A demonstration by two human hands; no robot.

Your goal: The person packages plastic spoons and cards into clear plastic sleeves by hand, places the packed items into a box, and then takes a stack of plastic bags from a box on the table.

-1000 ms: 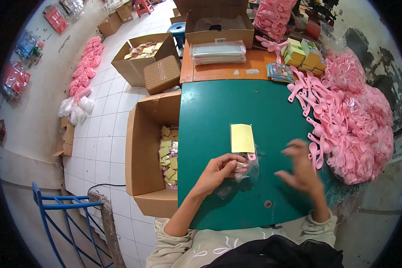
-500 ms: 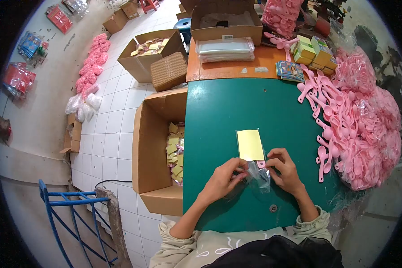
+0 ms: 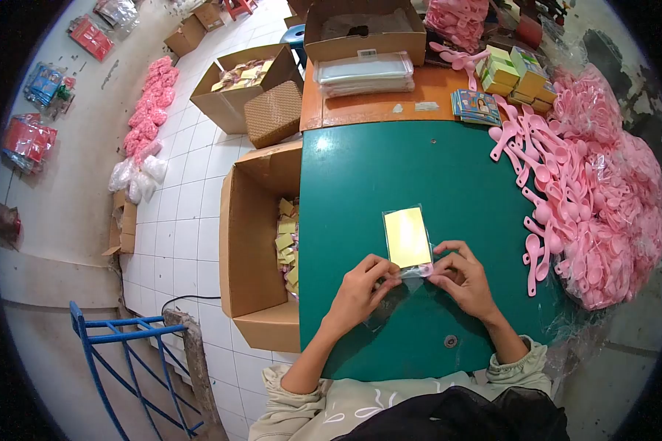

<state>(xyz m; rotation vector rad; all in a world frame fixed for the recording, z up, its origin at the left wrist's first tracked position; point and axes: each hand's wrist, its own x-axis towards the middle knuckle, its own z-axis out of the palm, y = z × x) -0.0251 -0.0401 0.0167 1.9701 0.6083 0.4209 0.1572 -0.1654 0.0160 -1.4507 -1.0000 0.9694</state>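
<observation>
On the green table (image 3: pixel 360 169) lies a clear plastic bag with a yellow card (image 3: pixel 407 237) inside, tilted slightly. My left hand (image 3: pixel 363 288) pinches the lower left edge of the bag, and my right hand (image 3: pixel 463 279) pinches its lower right edge. Between my fingertips the plastic is bunched just under the card, with a bit of pink showing at its right. A loose pile of pink spoons (image 3: pixel 548 169) lies to the right of my hands.
A large cardboard box (image 3: pixel 257 317) with packed yellow cards stands left of the table. Behind are plastic sleeves (image 3: pixel 364 75), small boxes (image 3: pixel 499 70) and an open carton (image 3: pixel 365 45). A blue metal frame (image 3: pixel 129 331) stands at the lower left.
My right hand has come in from the right to the bag, opposite my left hand. The plastic below the card, which hung loose, is now gathered close under the card.
</observation>
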